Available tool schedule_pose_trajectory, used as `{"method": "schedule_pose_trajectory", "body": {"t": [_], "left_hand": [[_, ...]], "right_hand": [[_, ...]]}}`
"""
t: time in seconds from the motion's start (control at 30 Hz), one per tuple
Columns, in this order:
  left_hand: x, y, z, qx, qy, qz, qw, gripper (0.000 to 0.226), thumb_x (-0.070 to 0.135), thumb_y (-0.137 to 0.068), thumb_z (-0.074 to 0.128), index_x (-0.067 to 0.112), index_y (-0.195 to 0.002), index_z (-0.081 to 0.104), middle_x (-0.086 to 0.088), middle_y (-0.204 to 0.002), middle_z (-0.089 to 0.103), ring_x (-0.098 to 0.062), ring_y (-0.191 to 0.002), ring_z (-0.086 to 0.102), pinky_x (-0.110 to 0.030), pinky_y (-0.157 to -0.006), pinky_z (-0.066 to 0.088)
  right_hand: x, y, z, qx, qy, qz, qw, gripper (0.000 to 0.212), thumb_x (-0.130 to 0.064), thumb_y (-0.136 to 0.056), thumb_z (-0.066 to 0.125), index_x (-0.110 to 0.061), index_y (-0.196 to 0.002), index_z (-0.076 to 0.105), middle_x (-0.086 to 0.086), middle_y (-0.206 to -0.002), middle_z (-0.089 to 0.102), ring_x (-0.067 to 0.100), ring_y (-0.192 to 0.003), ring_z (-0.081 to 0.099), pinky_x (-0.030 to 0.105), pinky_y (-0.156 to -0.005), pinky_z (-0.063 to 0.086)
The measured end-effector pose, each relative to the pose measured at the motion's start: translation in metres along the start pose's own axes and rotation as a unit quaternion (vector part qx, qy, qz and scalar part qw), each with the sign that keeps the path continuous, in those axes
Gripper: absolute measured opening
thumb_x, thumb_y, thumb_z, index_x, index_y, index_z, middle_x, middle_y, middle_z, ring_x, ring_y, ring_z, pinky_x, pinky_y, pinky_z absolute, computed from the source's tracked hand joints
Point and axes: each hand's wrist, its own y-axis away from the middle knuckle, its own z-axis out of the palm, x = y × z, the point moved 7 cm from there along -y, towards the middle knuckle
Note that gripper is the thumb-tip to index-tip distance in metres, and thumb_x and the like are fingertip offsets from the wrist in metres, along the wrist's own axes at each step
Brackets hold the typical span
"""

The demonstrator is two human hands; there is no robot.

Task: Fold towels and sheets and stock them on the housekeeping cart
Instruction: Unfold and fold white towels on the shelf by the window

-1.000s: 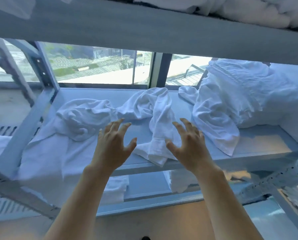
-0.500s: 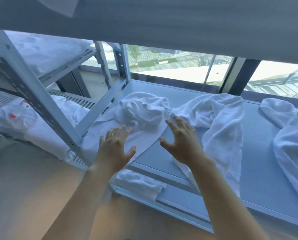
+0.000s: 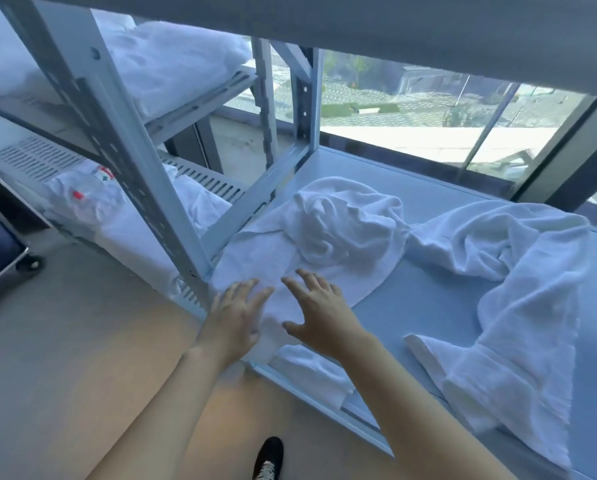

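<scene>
Hands now lower, left hand (image 3: 233, 318), right hand (image 3: 319, 315), reaching crumpled towel (image 3: 338, 233)

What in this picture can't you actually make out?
- Head view: whether the left hand and right hand touch the crumpled towel; the angle hides contact.
- The second towel: its hanging end is cut off by the frame's edge.

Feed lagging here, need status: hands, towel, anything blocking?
Left hand and right hand open, nothing in either grip. Both over crumpled towel at shelf corner, unfolded. Shelf post close left; second towel right.
</scene>
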Motion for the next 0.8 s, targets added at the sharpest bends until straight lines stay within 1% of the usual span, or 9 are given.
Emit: {"method": "schedule_pose_trajectory", "body": {"t": [0.07, 0.17, 0.27, 0.37, 0.43, 0.5, 0.63, 0.73, 0.8], "left_hand": [[-0.007, -0.005, 0.006, -0.003, 0.012, 0.016, 1.0, 0.088, 0.017, -0.077, 0.073, 0.035, -0.155, 0.036, -0.004, -0.161, 0.034, -0.03, -0.147, 0.033, -0.048, -0.116, 0.036], [-0.017, -0.01, 0.009, 0.024, 0.028, 0.042, 0.998, 0.079, 0.006, -0.072, 0.073, 0.027, -0.146, 0.054, -0.009, -0.15, 0.048, -0.035, -0.135, 0.046, -0.05, -0.104, 0.048], [-0.026, -0.015, 0.004, 0.057, 0.055, 0.073, 0.994, 0.071, -0.002, -0.065, 0.075, 0.024, -0.131, 0.068, -0.007, -0.133, 0.059, -0.034, -0.115, 0.057, -0.048, -0.082, 0.058], [-0.029, -0.019, -0.004, 0.069, 0.088, 0.111, 0.987, 0.063, -0.004, -0.066, 0.072, 0.028, -0.12, 0.074, -0.002, -0.12, 0.062, -0.028, -0.103, 0.06, -0.042, -0.067, 0.059], [-0.027, -0.02, -0.014, 0.09, 0.102, 0.143, 0.98, 0.054, -0.004, -0.064, 0.074, 0.027, -0.108, 0.076, 0.0, -0.113, 0.062, -0.026, -0.095, 0.062, -0.038, -0.063, 0.058], [-0.022, -0.023, -0.032, 0.13, 0.11, 0.172, 0.97, 0.053, -0.007, -0.058, 0.078, 0.024, -0.1, 0.076, 0.0, -0.105, 0.064, -0.025, -0.087, 0.064, -0.033, -0.062, 0.057], [-0.003, -0.04, -0.09, 0.23, 0.139, 0.202, 0.942, 0.053, -0.01, -0.059, 0.078, 0.02, -0.103, 0.078, -0.001, -0.1, 0.067, -0.027, -0.087, 0.067, -0.034, -0.066, 0.058], [0.017, -0.065, -0.135, 0.289, 0.14, 0.228, 0.919, 0.047, -0.006, -0.069, 0.079, 0.017, -0.11, 0.078, -0.002, -0.106, 0.068, -0.027, -0.096, 0.066, -0.039, -0.073, 0.058], [0.03, -0.09, -0.156, 0.333, 0.154, 0.242, 0.898, 0.042, -0.005, -0.075, 0.078, 0.014, -0.113, 0.077, -0.005, -0.111, 0.069, -0.03, -0.099, 0.065, -0.042, -0.08, 0.056]], "right_hand": [[-0.009, -0.01, 0.016, -0.021, 0.001, -0.002, 1.0, 0.091, -0.046, -0.088, 0.072, -0.034, -0.16, 0.018, 0.006, -0.168, 0.017, 0.028, -0.153, 0.017, 0.052, -0.115, 0.031], [-0.018, -0.02, 0.037, -0.05, 0.026, 0.006, 0.998, 0.091, -0.041, -0.088, 0.073, -0.038, -0.159, 0.016, 0.007, -0.166, 0.018, 0.03, -0.148, 0.024, 0.051, -0.107, 0.037], [-0.019, -0.025, 0.043, -0.021, 0.046, 0.007, 0.999, 0.068, -0.032, -0.092, 0.064, -0.033, -0.153, 0.035, 0.003, -0.153, 0.033, 0.03, -0.132, 0.037, 0.043, -0.092, 0.043], [-0.018, -0.028, 0.039, -0.007, -0.022, 0.006, 1.0, 0.035, -0.021, -0.093, 0.06, -0.018, -0.128, 0.059, 0.003, -0.13, 0.048, 0.026, -0.114, 0.046, 0.036, -0.075, 0.044], [-0.02, -0.029, 0.03, -0.008, -0.043, 0.012, 0.999, 0.016, -0.015, -0.097, 0.055, -0.009, -0.108, 0.065, 0.007, -0.11, 0.055, 0.03, -0.1, 0.055, 0.037, -0.069, 0.042], [-0.018, -0.028, 0.013, 0.014, -0.068, 0.026, 0.997, 0.013, -0.011, -0.096, 0.053, -0.006, -0.096, 0.065, 0.01, -0.095, 0.057, 0.034, -0.085, 0.057, 0.045, -0.071, 0.046], [-0.01, -0.02, -0.05, 0.16, -0.102, 0.041, 0.981, 0.006, -0.003, -0.088, 0.06, -0.007, -0.09, 0.064, 0.006, -0.089, 0.057, 0.033, -0.074, 0.054, 0.048, -0.064, 0.048], [-0.001, -0.011, -0.11, 0.333, -0.047, 0.04, 0.941, 0.016, 0.003, -0.08, 0.067, -0.009, -0.091, 0.068, 0.003, -0.092, 0.062, 0.028, -0.083, 0.06, 0.038, -0.059, 0.05], [0.012, -0.008, -0.137, 0.413, -0.005, 0.042, 0.91, 0.025, 0.006, -0.079, 0.067, -0.009, -0.099, 0.071, 0.004, -0.1, 0.065, 0.027, -0.091, 0.061, 0.036, -0.068, 0.05]]}}
